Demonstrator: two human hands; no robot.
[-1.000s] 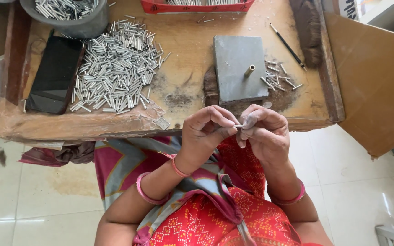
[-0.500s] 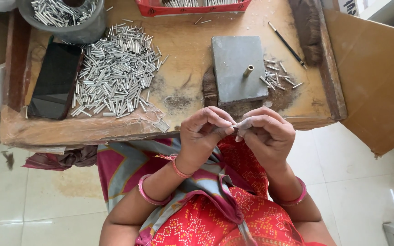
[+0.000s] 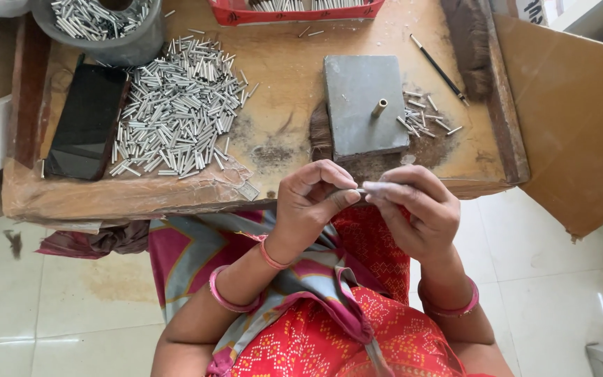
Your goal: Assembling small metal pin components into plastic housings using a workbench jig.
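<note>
- A low wooden work table [image 3: 273, 150] fills the upper frame, lying just beyond the fingertips of a seated person in a red and pink patterned garment.
- A broad heap of short silver metal tubes [image 3: 176, 112] is spread on the table, up and to the left of the fingers, well apart from them.
- A flat black slab [image 3: 86, 122] lies left of that heap; a grey bowl [image 3: 116, 45] holding more tubes stands at the far left corner.
- A grey metal block [image 3: 361, 105] with a small upright brass peg [image 3: 380, 107] sits directly beyond the fingers, near them.
- A small scatter of tubes [image 3: 420, 119] lies just right of the block, with a thin dark rod [image 3: 437, 68] further back.
- The left hand [image 3: 312, 206] and right hand [image 3: 413, 213] meet over the table's near edge, fingertips almost touching.
- Both hands are closed in a pinch on one small silver tube [image 3: 362, 190], held between the two sets of fingertips; its far end is hidden by the right fingers, which look dusted with pale powder.
- The step in hand appears to be working or checking this single tube; the next move would seem to call for a steady pinch and careful alignment, possibly toward the peg.
</note>
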